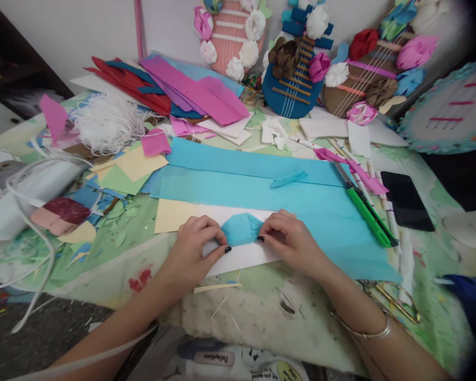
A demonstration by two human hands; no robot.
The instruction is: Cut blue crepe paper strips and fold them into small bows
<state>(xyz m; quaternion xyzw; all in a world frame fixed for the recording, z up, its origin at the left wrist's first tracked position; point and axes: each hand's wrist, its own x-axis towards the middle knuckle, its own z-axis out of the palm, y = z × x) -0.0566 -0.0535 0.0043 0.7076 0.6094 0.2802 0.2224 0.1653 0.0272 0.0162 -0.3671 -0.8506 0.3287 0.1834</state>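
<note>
Between my two hands lies a small rounded piece of turquoise crepe paper point(241, 228), resting over a white sheet point(238, 259). My left hand point(200, 241) pinches its left edge between thumb and fingers. On the opposite edge, my right hand point(287, 238) pinches the same piece. A wide turquoise paper sheet point(325, 222) spreads behind and to the right, partly under my right hand. Beside my left hand a cream card point(172, 216) shows from under the turquoise sheet. A twisted turquoise scrap point(289, 179) sits on the big sheet.
A green utility knife point(368, 211) and a black phone point(406, 201) lie on the right, gold-handled scissors point(400, 301) nearer. White string point(107, 121), paper scraps and a white glue gun-like object point(35, 190) crowd the left. Decorated paper instruments point(293, 84) lean at the back.
</note>
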